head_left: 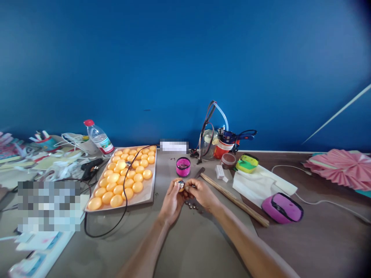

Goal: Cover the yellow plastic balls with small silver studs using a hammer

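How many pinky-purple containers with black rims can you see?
2. One open tub stands just beyond the left hand and right hand; the other container sits to the right of the wooden handle. Others could be hidden from view.

left of the left hand (172, 199), balls (118, 189) are resting in a tray (148, 191); beyond both hands a tub (183, 172) is standing; right of the right hand (203, 193) a hammer (234, 199) is lying.
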`<state>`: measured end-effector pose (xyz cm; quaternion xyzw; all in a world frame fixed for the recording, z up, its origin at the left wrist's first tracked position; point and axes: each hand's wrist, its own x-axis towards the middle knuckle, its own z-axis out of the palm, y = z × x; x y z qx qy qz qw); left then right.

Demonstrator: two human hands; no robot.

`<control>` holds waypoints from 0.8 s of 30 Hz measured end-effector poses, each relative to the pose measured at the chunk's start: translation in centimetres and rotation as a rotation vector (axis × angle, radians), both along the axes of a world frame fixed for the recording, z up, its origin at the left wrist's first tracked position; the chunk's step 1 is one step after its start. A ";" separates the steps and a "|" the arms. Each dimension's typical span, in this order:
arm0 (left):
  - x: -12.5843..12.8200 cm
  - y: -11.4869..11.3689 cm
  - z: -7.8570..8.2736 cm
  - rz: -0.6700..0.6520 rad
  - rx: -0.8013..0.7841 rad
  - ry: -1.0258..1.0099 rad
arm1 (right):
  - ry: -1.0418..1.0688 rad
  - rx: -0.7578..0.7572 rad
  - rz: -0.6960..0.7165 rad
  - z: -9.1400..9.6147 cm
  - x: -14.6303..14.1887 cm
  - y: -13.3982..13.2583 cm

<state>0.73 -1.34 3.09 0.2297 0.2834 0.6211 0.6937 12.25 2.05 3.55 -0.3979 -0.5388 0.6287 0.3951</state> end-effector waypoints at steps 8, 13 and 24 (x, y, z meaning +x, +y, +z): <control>0.1 -0.3 0.4 0.004 -0.005 0.052 | 0.025 -0.020 -0.043 -0.3 -0.2 -0.3; 0.0 -0.3 0.2 -0.001 -0.005 0.070 | 0.056 -0.053 -0.048 -0.4 -0.4 -0.5; 0.2 -0.4 0.1 0.014 -0.011 0.092 | 0.094 -0.113 -0.078 -0.8 -0.7 -0.5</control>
